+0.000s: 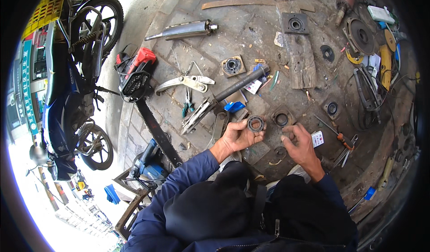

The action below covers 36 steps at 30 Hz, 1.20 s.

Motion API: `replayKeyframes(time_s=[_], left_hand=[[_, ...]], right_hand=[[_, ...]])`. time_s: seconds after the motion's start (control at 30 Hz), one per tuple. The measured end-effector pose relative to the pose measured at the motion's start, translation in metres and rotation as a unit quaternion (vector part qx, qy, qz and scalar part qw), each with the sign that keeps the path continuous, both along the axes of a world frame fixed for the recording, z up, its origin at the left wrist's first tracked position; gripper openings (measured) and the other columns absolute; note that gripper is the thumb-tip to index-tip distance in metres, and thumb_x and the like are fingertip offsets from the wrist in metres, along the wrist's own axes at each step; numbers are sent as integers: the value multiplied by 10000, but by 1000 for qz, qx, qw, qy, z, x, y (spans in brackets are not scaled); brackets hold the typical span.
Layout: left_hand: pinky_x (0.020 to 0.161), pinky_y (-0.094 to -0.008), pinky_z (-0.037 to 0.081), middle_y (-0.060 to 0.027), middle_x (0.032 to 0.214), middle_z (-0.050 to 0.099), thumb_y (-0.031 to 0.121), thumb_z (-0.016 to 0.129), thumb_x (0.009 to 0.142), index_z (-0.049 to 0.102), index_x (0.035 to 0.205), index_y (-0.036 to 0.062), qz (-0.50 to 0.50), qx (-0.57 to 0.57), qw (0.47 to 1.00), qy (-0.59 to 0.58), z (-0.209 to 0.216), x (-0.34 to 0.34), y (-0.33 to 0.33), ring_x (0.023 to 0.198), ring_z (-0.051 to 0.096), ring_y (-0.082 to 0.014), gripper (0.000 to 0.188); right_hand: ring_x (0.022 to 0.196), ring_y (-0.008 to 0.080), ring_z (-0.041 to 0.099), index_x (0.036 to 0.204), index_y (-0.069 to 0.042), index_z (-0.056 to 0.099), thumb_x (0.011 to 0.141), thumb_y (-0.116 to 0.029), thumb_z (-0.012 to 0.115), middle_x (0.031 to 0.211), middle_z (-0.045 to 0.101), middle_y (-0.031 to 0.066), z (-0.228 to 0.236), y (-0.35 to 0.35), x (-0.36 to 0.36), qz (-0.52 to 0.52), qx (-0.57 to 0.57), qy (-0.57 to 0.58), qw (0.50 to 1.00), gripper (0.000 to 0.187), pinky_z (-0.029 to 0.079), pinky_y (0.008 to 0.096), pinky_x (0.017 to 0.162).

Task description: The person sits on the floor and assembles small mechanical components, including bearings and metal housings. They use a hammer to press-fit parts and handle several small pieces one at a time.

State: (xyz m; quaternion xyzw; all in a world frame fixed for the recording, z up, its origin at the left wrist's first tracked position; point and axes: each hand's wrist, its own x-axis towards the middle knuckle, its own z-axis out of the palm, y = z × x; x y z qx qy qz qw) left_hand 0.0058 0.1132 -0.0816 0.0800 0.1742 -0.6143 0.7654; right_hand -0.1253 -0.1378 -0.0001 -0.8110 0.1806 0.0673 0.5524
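My left hand (239, 136) grips a ball bearing (255, 124) by its edge, its ring face turned up. Just right of it, my right hand (299, 145) is closed with fingers curled together; whatever they may hold is hidden. A square flanged bearing housing (290, 116) with a round hole lies on the paving just beyond the right hand. Below the left hand's bearing and between my hands lies a dark round disc (280, 152). A gear puller with a long threaded screw (242, 84) rests beyond my left hand.
An electric chainsaw (154, 124) lies to the left, near pliers (187, 103). Other flanged bearings (232, 65) and a square block with a bearing (295, 24) are further off. A screwdriver (342, 137) lies at right. A motorcycle (71, 108) stands far left.
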Motion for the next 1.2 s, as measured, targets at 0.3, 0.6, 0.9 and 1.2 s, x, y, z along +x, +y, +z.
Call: replayKeyframes(time_s=[0.3,0.6,0.9,1.2], left_hand=[[1105,-431,484,-152,1333,683,395,840,905,547,1545,-3,-4,7,1000,0,0,0,0,1176,644,-286,808],[1111,-431,485,-151,1335,703,389,849,897,559,1546,0,-4,11,1000,7,-5,0,2,1173,652,-288,811],[1087,-459,509,-167,1333,711,402,876,854,564,1536,-5,2,59,998,-2,4,0,2,1190,680,-324,852],[993,-439,539,-96,1216,644,314,883,842,573,1445,73,-13,56,998,-37,11,3,-7,1049,649,-257,719]], right_hand=[[811,267,657,1163,-12,740,921,-110,783,924,639,129,-1,0,0,-2,2,-3,1000,265,547,399,745],[798,270,658,1153,-21,740,922,-114,787,909,624,121,-6,0,-5,-10,10,-3,1000,254,542,405,737],[893,354,650,1101,-37,698,894,-152,815,964,618,148,79,-30,42,129,-103,-122,979,265,528,460,807],[760,277,594,879,-43,674,803,-176,775,857,578,117,212,-2,98,232,-172,-437,852,184,456,387,645]])
